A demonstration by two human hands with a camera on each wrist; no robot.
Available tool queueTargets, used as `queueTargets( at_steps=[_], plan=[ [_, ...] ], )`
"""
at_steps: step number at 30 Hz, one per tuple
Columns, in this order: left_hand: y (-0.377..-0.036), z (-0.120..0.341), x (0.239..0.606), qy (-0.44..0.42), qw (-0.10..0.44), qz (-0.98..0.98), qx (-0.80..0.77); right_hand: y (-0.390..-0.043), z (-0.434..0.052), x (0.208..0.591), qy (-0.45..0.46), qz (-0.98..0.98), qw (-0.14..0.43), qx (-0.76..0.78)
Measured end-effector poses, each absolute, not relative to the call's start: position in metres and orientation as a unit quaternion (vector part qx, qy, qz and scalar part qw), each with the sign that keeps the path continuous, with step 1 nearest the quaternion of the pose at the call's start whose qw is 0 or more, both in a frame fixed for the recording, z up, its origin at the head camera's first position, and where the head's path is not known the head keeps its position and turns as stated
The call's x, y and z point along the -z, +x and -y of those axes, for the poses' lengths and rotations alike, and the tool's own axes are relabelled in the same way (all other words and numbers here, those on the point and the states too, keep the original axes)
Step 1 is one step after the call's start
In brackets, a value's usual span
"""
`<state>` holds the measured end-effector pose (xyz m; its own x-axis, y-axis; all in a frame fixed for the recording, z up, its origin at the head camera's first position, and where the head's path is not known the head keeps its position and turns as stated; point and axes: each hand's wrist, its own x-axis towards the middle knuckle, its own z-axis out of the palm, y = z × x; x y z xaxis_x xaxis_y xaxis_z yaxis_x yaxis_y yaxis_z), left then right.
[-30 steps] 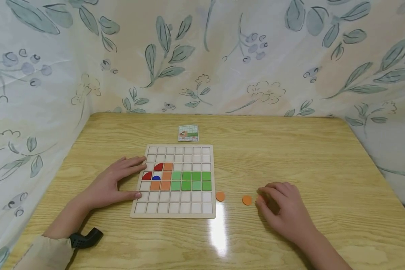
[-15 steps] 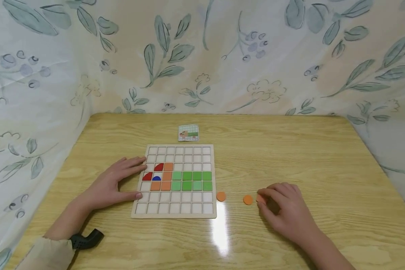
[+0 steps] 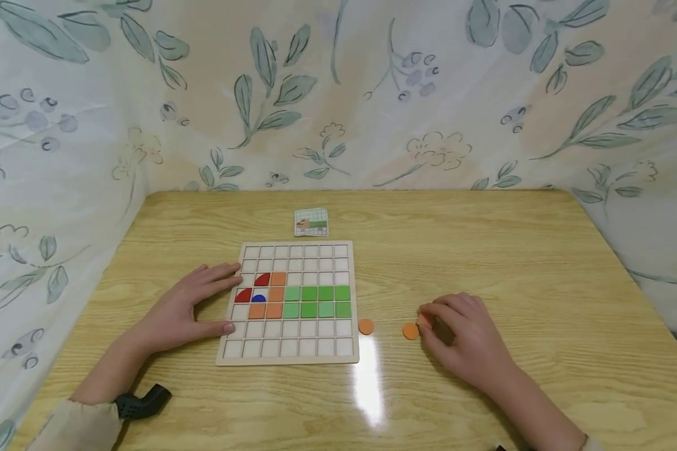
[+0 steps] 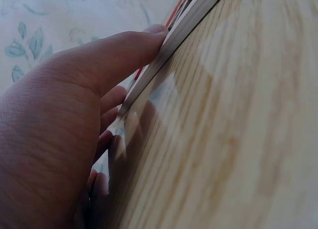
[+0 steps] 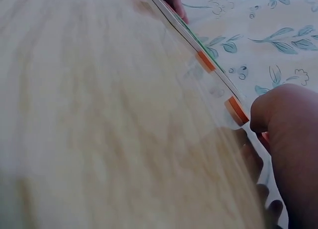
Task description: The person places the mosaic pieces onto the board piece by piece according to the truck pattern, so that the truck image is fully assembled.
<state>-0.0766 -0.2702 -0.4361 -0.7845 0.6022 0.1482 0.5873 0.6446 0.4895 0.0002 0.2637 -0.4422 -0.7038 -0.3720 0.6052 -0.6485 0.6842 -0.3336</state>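
Note:
A wooden grid board (image 3: 288,360) lies flat on the table, holding orange and green squares, two red quarter-circle tiles (image 3: 262,279) and a blue half-circle tile (image 3: 259,299). My left hand (image 3: 175,310) rests against its left edge, fingers extended, thumb tip on the frame. To the right of the board, my right hand (image 3: 468,341) pinches an orange disc (image 3: 422,321) between thumb and forefinger; the fingers hide part of it. Just left of those fingertips a second orange disc (image 3: 410,331) lies on the table. Another orange disc (image 3: 366,327) sits close to the board's right edge.
Behind the board lies a small picture card (image 3: 311,222) with a printed grid pattern. Patterned fabric (image 3: 372,94) hangs behind the wood-grain table (image 3: 485,238) and along its sides. A black strap piece (image 3: 143,402) sticks out at the left cuff.
My right hand has moved slightly left and away from me with the pinched disc, closer to the disc on the table. My left hand stays against the board.

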Motion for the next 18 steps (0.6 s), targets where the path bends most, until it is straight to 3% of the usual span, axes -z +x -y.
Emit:
queueTargets(
  at_steps=[18],
  plan=[
    [-0.077,0.271,0.438,0.323,0.016,-0.909,-0.263,-0.023,-0.247,0.443,0.313,0.863,0.278,-0.284]
  ],
)
